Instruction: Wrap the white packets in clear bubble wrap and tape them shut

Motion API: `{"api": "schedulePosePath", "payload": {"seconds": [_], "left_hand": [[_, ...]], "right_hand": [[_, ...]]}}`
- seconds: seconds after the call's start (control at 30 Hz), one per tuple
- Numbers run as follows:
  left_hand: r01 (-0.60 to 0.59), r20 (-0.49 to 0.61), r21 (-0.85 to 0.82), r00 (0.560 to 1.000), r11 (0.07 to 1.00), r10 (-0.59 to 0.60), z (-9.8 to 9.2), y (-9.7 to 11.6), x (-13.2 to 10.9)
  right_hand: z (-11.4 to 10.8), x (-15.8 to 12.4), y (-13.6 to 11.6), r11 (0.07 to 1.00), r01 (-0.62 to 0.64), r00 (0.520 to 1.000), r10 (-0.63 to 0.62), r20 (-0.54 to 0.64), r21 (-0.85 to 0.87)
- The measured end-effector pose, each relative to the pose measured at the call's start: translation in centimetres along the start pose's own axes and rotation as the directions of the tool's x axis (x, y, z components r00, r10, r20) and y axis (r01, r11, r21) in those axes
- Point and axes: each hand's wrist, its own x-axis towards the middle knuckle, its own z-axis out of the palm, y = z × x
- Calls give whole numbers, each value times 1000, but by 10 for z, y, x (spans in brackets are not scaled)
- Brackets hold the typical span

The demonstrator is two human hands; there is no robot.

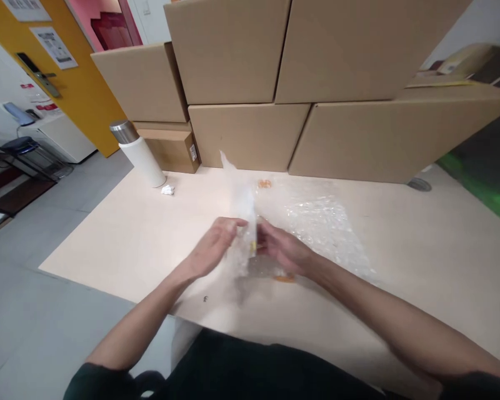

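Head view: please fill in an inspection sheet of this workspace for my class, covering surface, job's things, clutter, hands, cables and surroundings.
Surface: pale tabletop, with a small dark mark towards the front.
Job's things: clear plastic sheet, upright and blurred; bubble wrap spread to its right.
Clutter: white bottle with a metal cap; crumpled white scrap near its base.
Hands: left hand and right hand at either side of the sheet; exact grip too blurred to tell.
Cables: nothing seen on the tabletop.
Surroundings: cardboard boxes stacked at the back; yellow door beyond, at left.
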Motion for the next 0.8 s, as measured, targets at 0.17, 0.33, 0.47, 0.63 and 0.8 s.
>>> {"api": "schedulePosePath", "payload": {"seconds": [0.17,0.33,0.47,0.63,0.8], "left_hand": [[-88,279,325,960,942,-6,39,-3,25],[-172,310,545,951,821,-6,57,-11,38],[-122,146,523,988,843,52,51,-24,33],[277,-217,-74,933,958,-287,26,-40,16],[163,-129,-425,963,890,-238,29,-10,7]], "right_hand": [[-34,-35,-5,975,-100,983,66,-173,-197],[-54,-44,5,613,8,862,-405,-305,-790],[-42,-29,14,395,161,904,-427,-26,-904],[-32,-20,11,398,144,932,-363,-11,-906],[-39,-36,-8,702,66,962,-233,-141,-709]]}}
